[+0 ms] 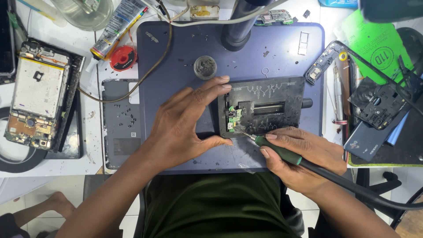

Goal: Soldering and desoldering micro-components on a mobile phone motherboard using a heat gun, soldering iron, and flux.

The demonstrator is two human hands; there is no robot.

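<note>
Right hand [304, 154] in a pen grip grasps a green soldering iron [282, 152], tip at the small circuit board [233, 118]; released left hand [185, 125] steadies the black holder [282, 94] beside it.

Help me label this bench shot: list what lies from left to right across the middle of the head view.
Opened phone → grey back cover → left hand → small green circuit board in the black holder → right hand holding the soldering iron → blue phone.

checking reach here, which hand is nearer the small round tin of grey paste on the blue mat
Left. The left hand has its fingertips just below and right of the round tin. The right hand sits much lower and further right, holding the green-handled soldering iron.
</note>
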